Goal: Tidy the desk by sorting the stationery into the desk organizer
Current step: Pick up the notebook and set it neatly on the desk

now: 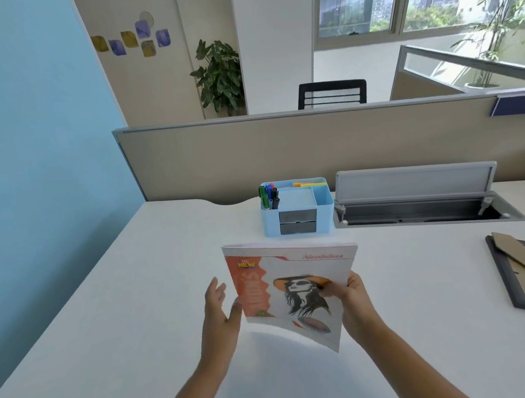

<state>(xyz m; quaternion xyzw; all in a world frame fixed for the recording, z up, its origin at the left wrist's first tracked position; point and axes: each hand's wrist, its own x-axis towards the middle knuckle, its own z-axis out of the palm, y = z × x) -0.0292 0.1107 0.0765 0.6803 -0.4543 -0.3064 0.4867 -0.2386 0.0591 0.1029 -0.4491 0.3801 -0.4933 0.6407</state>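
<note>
Holding the magazine [291, 295] above the desk [105, 310], my right hand [349, 296] pinches its right edge; my left hand [219, 309] (fingers straight) steadies the spine. Both should support it, since it sags, near the desk organizer [297, 208].

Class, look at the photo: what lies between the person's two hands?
A magazine, seen in the head view: the right hand grips one edge, the left hand opens beside the other.

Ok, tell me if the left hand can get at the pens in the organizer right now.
Probably yes: the left hand is open, and bare desk lies between it and the pens.
</note>
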